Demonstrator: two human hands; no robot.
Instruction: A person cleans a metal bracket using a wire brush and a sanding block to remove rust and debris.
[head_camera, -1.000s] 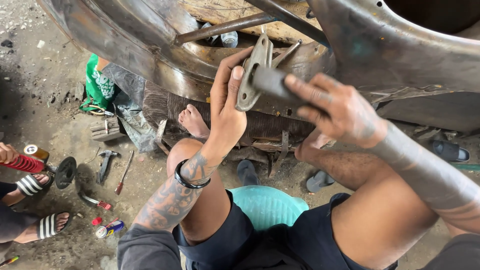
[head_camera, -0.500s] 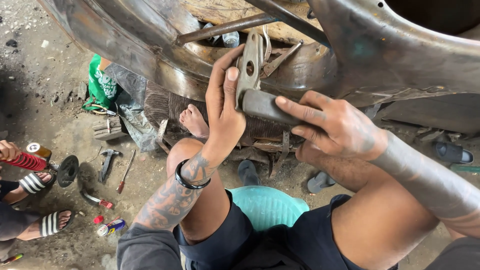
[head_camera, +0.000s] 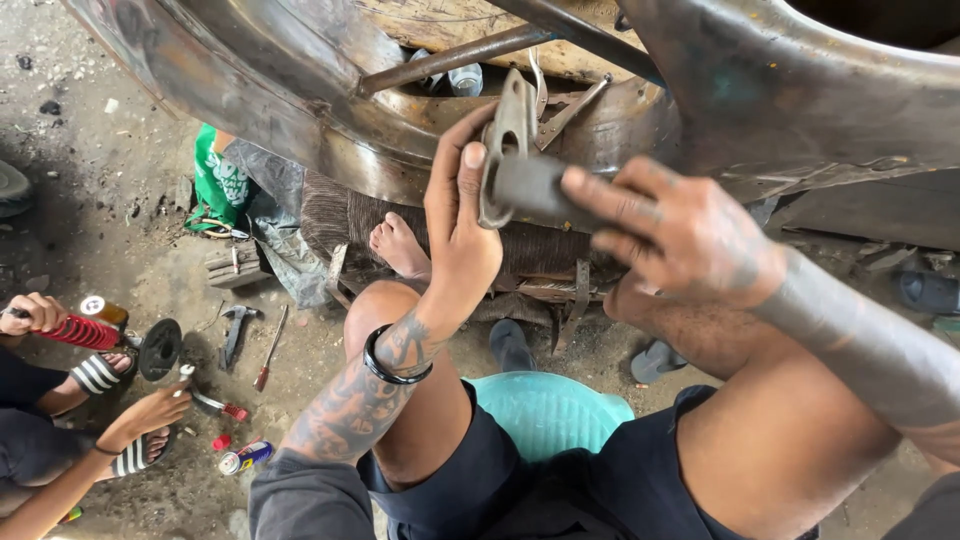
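I sit on a teal plastic stool (head_camera: 545, 410) under a large rusty metal body (head_camera: 300, 90). My right hand (head_camera: 670, 225) grips the tube of a grey metal flanged pipe piece (head_camera: 520, 180). My left hand (head_camera: 460, 215), with a black wristband and tattooed forearm, presses its fingers against the flat flange plate (head_camera: 503, 130), holding it against the metal body. A thin steel rod (head_camera: 440, 60) runs across just above the flange.
A bare foot (head_camera: 400, 248) rests on a worn tyre under the body. At the left another person's hands (head_camera: 150, 412) handle a red shock spring (head_camera: 75, 330) and black disc (head_camera: 160, 348). A hammer (head_camera: 235, 330), screwdriver (head_camera: 270, 350), green bag (head_camera: 220, 185) and sandals lie on the concrete.
Both hands turned the flanged piece, so the plate now stands edge-on and more upright against the body. The other person's hand has reached toward the tools on the floor.
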